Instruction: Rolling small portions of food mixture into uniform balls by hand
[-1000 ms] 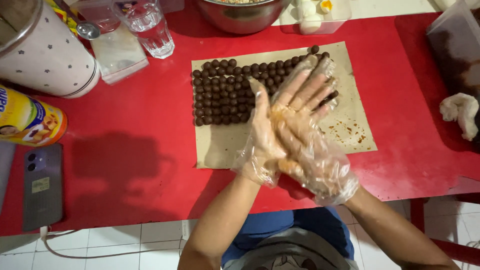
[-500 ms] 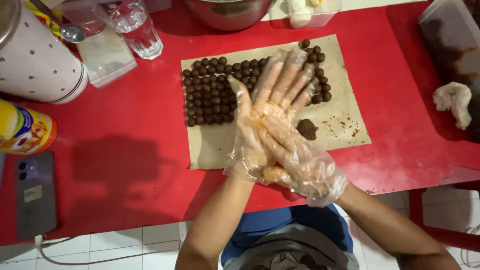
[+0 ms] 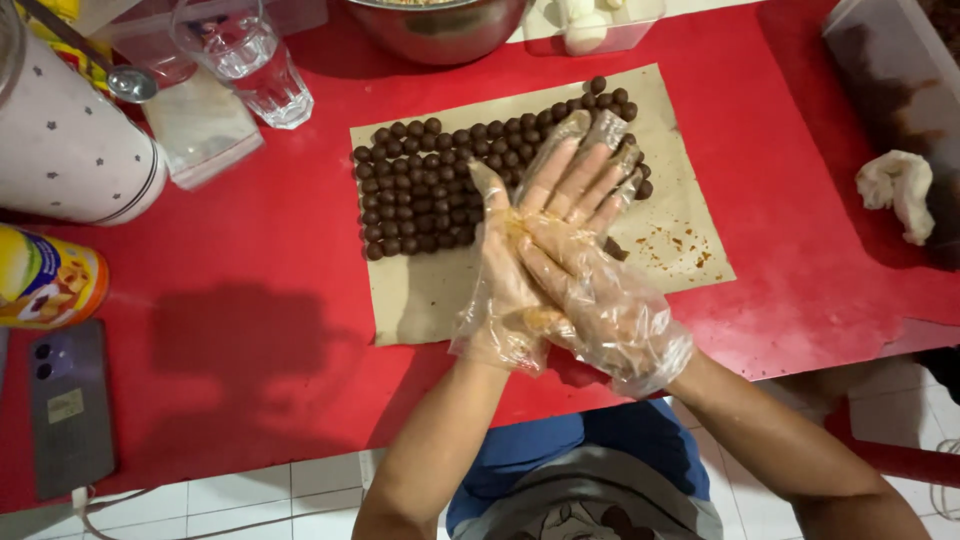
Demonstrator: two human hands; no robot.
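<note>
Both hands had slid a little against each other since half a second earlier, the right palm now lower across the left, and the dark lump that had shown on the paper beside them was almost hidden under the right glove. The left hand lay flat with fingers spread and pointing away from the person, and the right hand was pressed on top of it, palm to palm; both wore loose clear plastic gloves smeared with brown crumbs. Whether anything was caught between the palms could not be told; neither hand was clenched.

Beneath them lay a sheet of brown paper on the red table. Rows of small chocolate balls covered the far left part of the sheet, reaching to the left fingertips, and a few more sat past them at the far right edge. Brown crumbs were scattered on the paper to the right of the hands.

Farther out stood a drinking glass, a metal bowl and a white dotted container along the far side. A yellow can lay at the left, with a phone near it. A crumpled white cloth rested at the right edge.
</note>
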